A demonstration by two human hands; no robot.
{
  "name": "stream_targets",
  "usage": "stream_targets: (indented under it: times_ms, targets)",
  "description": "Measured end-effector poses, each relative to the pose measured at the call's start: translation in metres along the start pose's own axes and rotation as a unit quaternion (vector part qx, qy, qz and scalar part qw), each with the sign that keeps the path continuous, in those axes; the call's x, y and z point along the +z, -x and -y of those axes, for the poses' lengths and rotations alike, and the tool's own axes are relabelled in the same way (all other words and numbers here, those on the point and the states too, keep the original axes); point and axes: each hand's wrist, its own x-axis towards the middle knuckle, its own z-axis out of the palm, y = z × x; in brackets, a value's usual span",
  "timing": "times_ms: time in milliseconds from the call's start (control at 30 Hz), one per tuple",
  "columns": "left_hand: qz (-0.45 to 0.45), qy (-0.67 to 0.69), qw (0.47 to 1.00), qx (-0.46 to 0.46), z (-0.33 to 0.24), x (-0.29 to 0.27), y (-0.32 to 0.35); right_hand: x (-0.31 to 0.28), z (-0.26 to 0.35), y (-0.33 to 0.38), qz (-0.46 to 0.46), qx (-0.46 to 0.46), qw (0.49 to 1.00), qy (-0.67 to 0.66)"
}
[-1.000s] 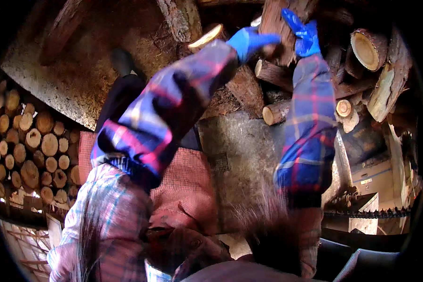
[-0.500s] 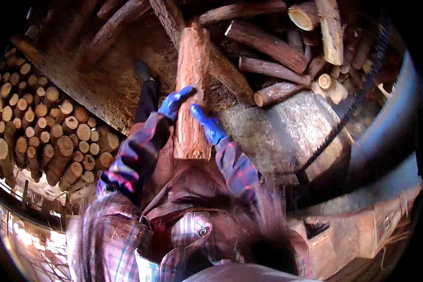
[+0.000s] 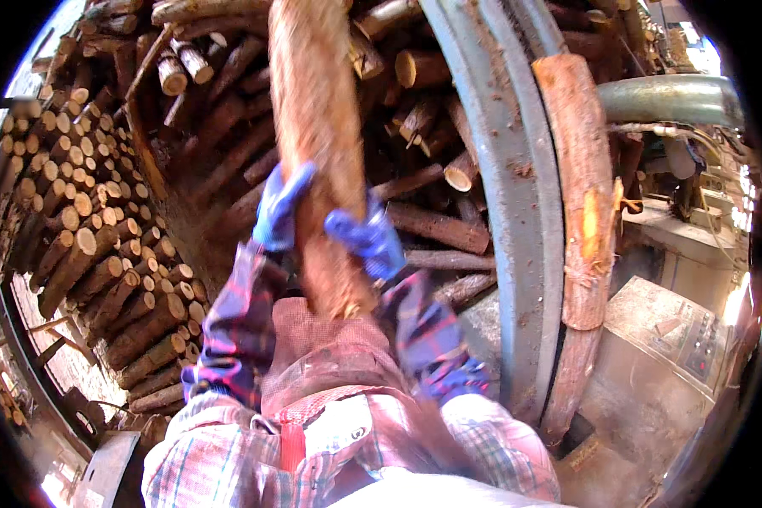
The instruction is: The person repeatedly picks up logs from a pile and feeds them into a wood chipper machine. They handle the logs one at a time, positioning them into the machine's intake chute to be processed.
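Log [image 3: 320, 127] in hands [image 3: 371, 240], panel markings [image 3: 699, 342] illegible

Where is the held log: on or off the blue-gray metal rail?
Off: left hand and right hand grip the log, with other logs visible between it and the metal rail.

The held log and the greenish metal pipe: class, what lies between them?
In the head view, piled logs, a blue-grey metal rail and a log with an orange patch lie between the held log and the pipe.
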Motion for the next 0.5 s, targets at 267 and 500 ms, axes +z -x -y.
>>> stream_targets:
  times_ms: [267, 500]
  targets:
    - [-0.026, 0.017, 0.984, 0.175, -0.085, 0.069, -0.016, -0.025, 0.367, -0.112, 0.067, -0.351, 0.847, 0.393]
    - [-0.099, -0.095, 0.983, -0.119, 0.051, -0.042, 0.068, -0.059, 0.4, -0.159, -0.34, -0.144, 0.332, 0.868]
